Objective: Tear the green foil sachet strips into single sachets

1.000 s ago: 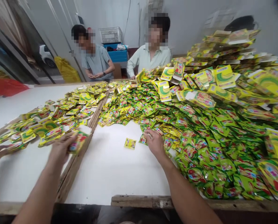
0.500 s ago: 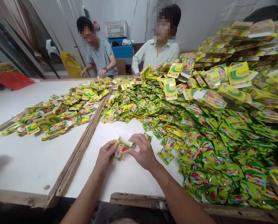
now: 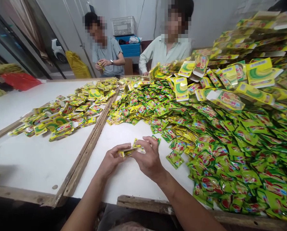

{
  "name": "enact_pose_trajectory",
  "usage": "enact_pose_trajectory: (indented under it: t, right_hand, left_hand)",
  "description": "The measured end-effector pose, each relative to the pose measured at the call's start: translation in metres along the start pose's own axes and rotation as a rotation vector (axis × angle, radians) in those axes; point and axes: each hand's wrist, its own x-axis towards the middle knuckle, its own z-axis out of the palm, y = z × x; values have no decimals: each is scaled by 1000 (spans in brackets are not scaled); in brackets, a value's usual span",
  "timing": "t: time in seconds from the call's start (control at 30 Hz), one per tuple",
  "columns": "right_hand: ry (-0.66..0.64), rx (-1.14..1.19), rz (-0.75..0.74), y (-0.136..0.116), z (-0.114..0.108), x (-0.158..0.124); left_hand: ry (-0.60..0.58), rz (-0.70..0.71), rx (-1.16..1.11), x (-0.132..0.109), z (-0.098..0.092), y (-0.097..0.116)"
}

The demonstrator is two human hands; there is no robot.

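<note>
Over the white tabletop [image 3: 90,173], my left hand [image 3: 109,162] grips a small yellow carton [image 3: 125,153] by its left end, turned nearly edge-on. My right hand [image 3: 149,160] closes its thumb and fingers at the carton's right end. A yellow piece [image 3: 135,143] sticks up behind the right fingers; whether it is a flap or a sachet I cannot make out. Just beyond and to the right lie loose green sachets [image 3: 175,159], at the edge of a big sachet heap [image 3: 225,160].
Flat-lying cartons [image 3: 232,99] are piled on the heap at right. Left of a wooden strip [image 3: 91,141] lies another heap of cartons [image 3: 63,120]. Across the table sit two people, one in a blue shirt [image 3: 109,49], one in a pale shirt [image 3: 167,51]. A wooden edge [image 3: 143,203] runs in front of me.
The carton has turned from showing its printed face to nearly edge-on. My right hand has shifted slightly right. The blue-shirted person's hands have come up together around a small yellow item.
</note>
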Motion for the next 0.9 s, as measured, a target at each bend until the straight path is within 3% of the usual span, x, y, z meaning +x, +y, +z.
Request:
enact_pose_trajectory:
  t: [0.23, 0.4, 0.53, 0.7, 0.9]
  right_hand:
    - [8, 12, -71, -5, -1, 0]
    - [-57, 138, 65, -4, -6, 5]
    - [-85, 102, 178, 0, -3, 5]
    - [-263, -2, 176, 6, -1, 1]
    - [-516, 14, 156, 12, -8, 2]
  left_hand:
    - [72, -46, -21, 1, 2, -10]
    - [92, -67, 0, 1, 5, -10]
    - [92, -87, 146, 2, -2, -15]
    - [76, -57, 349, 2, -7, -10]
    - [33, -78, 549, 2, 0, 3]
